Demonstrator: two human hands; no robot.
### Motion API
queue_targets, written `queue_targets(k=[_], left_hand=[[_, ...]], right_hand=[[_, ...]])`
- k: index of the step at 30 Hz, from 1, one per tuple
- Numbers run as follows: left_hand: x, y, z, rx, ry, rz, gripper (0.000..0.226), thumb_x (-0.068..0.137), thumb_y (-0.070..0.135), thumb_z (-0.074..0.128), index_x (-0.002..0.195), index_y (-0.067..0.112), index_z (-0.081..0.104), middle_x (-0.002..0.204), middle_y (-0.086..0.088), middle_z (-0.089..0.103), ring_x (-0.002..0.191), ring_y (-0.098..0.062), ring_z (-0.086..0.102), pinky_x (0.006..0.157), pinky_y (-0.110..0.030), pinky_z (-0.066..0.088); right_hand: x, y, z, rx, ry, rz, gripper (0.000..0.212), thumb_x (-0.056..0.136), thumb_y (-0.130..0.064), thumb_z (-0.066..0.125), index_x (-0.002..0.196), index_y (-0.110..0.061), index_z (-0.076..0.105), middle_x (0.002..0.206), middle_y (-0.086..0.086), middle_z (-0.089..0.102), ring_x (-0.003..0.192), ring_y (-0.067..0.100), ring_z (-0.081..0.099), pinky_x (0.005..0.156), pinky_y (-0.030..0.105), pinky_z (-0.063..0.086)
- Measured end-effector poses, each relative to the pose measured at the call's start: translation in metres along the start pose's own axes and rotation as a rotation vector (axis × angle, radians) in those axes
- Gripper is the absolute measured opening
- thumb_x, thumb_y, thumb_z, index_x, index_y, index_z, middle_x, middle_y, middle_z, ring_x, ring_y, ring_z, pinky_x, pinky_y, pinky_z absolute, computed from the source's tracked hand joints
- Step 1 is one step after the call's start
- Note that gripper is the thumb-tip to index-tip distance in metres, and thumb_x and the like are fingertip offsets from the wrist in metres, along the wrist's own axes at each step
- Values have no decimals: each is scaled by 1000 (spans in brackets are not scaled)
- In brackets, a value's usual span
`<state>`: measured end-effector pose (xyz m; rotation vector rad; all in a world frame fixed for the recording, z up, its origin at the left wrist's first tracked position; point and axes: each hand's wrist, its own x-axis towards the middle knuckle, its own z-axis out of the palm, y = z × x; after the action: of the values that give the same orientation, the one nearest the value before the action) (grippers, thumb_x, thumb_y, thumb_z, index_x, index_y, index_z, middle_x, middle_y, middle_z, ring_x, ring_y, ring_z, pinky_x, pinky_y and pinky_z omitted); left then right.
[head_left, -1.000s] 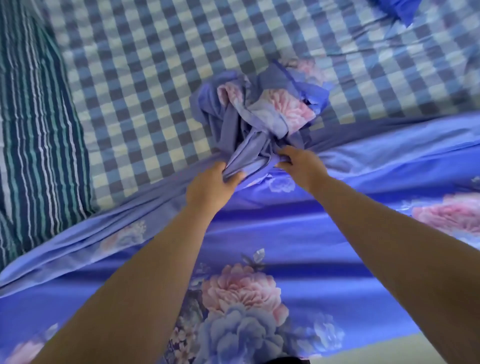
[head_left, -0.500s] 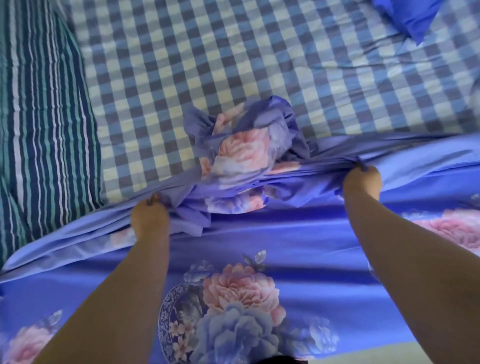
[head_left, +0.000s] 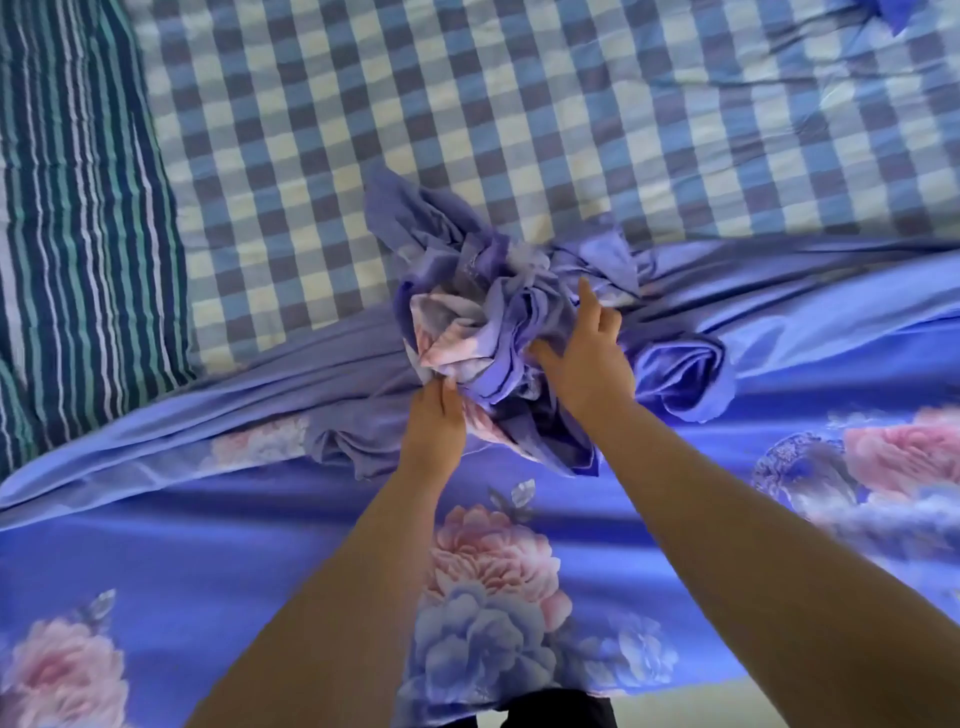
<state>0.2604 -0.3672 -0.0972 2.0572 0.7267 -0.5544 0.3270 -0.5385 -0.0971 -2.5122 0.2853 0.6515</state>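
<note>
A blue floral sheet (head_left: 270, 525) lies spread over the near half of the bed. Part of it is bunched into a crumpled wad (head_left: 483, 322) at the middle of its far edge. My left hand (head_left: 435, 421) is at the wad's lower left, its fingertips curled into the fabric there. My right hand (head_left: 584, 358) rests on the wad's right side with the fingers straight and the thumb spread out to the left. Both forearms reach in from the bottom of the view.
A blue and white checked bedsheet (head_left: 519, 119) covers the far half of the bed. A green and white striped cloth (head_left: 78, 218) lies along the left. A blue fabric corner (head_left: 898, 15) shows at the top right. A rolled fold (head_left: 685, 374) of the floral sheet sits right of the wad.
Half a second ago my hands were wide apart, gripping the sheet's far edge. Both have come back together at the wad, and my right hand has opened onto it.
</note>
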Motion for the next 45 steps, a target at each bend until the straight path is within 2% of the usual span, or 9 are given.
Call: queue_targets(k=[4, 7, 10, 13, 20, 26, 29, 37, 45], left_hand=[[3, -41, 7, -63, -116, -52, 49, 79, -8, 51, 125, 7, 46, 106, -10, 55, 88, -25, 53, 71, -31, 43], [1, -63, 11, 296, -154, -28, 73, 70, 31, 66, 136, 19, 37, 125, -5, 51, 113, -28, 54, 86, -37, 47], [1, -51, 7, 519, -48, -26, 57, 77, 40, 68, 126, 18, 50, 124, -6, 54, 119, -31, 50, 92, -47, 45], [9, -31, 0, 494, 128, 51, 19, 90, 22, 52, 101, 10, 61, 106, -13, 62, 108, -36, 52, 89, -44, 40], [6, -5, -9, 37, 203, 9, 24, 101, 19, 35, 118, 6, 46, 102, -18, 60, 96, -36, 59, 75, -31, 41], [2, 0, -13, 472, -89, 223, 53, 82, 59, 57, 127, 34, 48, 116, -2, 54, 107, -24, 56, 80, -35, 42], [9, 9, -9, 403, 95, 300, 17, 83, 24, 59, 94, 11, 62, 110, -9, 53, 97, -33, 56, 73, -35, 42], [4, 47, -28, -162, 312, 161, 13, 93, 14, 48, 97, 3, 54, 85, -11, 54, 77, -29, 53, 66, -34, 31], [-27, 42, -119, -701, 560, -298, 16, 98, 18, 40, 89, 16, 53, 91, -5, 58, 79, -21, 53, 75, -36, 42]], right_hand=[[26, -7, -16, 282, -282, -264, 20, 69, 3, 60, 56, -11, 56, 36, 4, 47, 29, 16, 47, 29, 18, 20], [46, -30, -37, 913, -582, 216, 21, 80, -7, 58, 66, -18, 48, 43, -1, 42, 33, 9, 40, 36, 16, 32], [69, -43, -70, 1753, -232, 262, 7, 89, -20, 57, 87, -15, 54, 70, 5, 61, 60, 14, 65, 57, 24, 56], [69, -36, -59, 1220, -117, 93, 42, 93, -48, 45, 127, -25, 41, 132, 7, 48, 119, 24, 54, 97, 42, 50], [17, -3, 32, 73, -303, -14, 122, 72, -39, 79, 150, -19, -13, 159, 11, -2, 147, 29, 3, 116, 46, 19], [10, -2, 36, 184, -44, 76, 36, 90, -14, 45, 125, -9, 45, 116, 20, 61, 104, 38, 57, 78, 39, 42], [4, -16, 17, 157, 1, -142, 11, 90, -14, 45, 93, -7, 54, 96, 17, 63, 87, 38, 54, 65, 35, 36], [-11, 5, -35, -32, -49, -265, 23, 92, -28, 55, 106, -9, 54, 108, 19, 63, 98, 37, 57, 73, 38, 40], [-2, 85, -112, 445, 528, 598, 34, 96, -20, 45, 126, -10, 57, 130, 19, 54, 121, 35, 49, 96, 38, 37]])
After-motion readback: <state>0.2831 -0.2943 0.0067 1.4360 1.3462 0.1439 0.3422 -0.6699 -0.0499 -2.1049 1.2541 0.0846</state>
